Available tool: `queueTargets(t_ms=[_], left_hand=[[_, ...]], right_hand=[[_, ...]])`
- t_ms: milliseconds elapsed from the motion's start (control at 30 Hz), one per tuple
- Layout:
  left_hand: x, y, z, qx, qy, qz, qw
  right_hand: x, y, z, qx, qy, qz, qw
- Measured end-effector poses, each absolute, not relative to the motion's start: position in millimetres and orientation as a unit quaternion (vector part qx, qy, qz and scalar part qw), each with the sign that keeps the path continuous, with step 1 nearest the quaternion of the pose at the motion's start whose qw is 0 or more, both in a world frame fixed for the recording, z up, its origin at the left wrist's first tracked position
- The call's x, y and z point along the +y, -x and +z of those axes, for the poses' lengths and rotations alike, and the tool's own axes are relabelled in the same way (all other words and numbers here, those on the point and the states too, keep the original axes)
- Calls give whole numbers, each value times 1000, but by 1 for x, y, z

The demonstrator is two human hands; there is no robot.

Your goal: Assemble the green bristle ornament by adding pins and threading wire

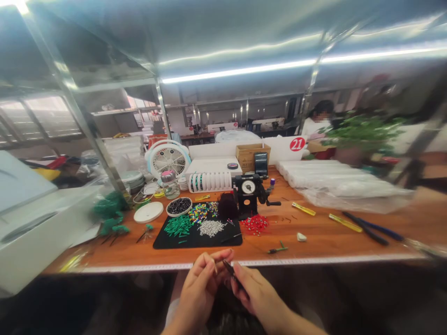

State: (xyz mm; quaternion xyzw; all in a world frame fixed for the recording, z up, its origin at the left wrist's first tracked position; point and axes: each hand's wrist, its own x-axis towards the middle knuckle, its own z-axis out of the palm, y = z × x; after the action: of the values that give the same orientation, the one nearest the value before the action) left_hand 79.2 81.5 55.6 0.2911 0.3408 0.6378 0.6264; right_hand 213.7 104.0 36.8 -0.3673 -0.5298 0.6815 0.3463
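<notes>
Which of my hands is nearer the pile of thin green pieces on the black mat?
Left. Your left hand is on your side of the green pile, slightly right; your right hand, farther right.

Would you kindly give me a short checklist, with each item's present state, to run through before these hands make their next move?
1. Right hand has hold of the dark hand tool: ok.
2. Left hand has a secure pinch on a piece: cannot tell, anything between the fingertips is too small to make out.
3. Green tubes lie on the black mat: ok.
4. Red pieces are all on that mat: not ok, most lie on the wooden table beside it.
5. Black pieces sit inside the white dish: ok.
</notes>
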Motion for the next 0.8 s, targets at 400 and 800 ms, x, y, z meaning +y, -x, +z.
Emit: queueTargets(t_ms=[400, 800], left_hand=[[84, -78, 51, 326, -267, 633, 649], [91, -68, 58, 382, -127, 644, 650]], right_hand=[[105, -216, 25, -567, 363, 652, 349], [238, -389, 32, -683, 701, -100, 181]])
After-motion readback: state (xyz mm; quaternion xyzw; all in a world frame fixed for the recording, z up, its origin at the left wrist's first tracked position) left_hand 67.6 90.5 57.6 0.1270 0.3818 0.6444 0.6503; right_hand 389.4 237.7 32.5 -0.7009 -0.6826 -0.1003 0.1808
